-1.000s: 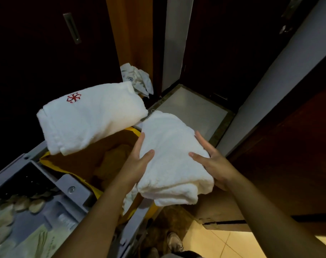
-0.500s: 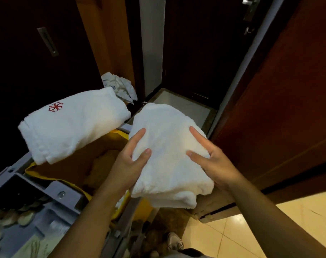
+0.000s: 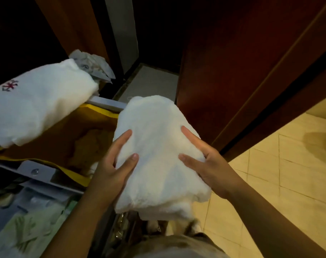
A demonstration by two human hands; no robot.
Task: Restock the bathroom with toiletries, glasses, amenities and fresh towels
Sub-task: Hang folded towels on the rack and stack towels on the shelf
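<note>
Holding a folded white towel [image 3: 158, 146] from both sides, the fingers [image 3: 123, 138] of the left hand [image 3: 112, 170] and of the right hand [image 3: 205, 164] lie almost straight on its top. On each hand one finger and the thumb show on the cloth; the other fingers are hidden by the towel's edge. The towel is between the two hands, in the air, and its near end hangs down a little below the wrists.

Just left of the left fingers is the open yellow bag [image 3: 102, 112] of a grey cart [image 3: 35, 172]. Further left, a second towel [image 3: 37, 101] with a red mark lies across the rim of the cart. Beyond it sits a crumpled wrapper [image 3: 95, 66]. Below the left wrist the cart's tray holds some packets, too blurred to name.

Right of the right fingers stands a wooden door [image 3: 232, 71], and under the right arm is a tiled floor [image 3: 288, 164].

By my judgement the task is at an early stage. One fresh towel is taken up but not yet placed, the second waits on the cart, and no bathroom shelf, glasses or toiletries are seen set out.
</note>
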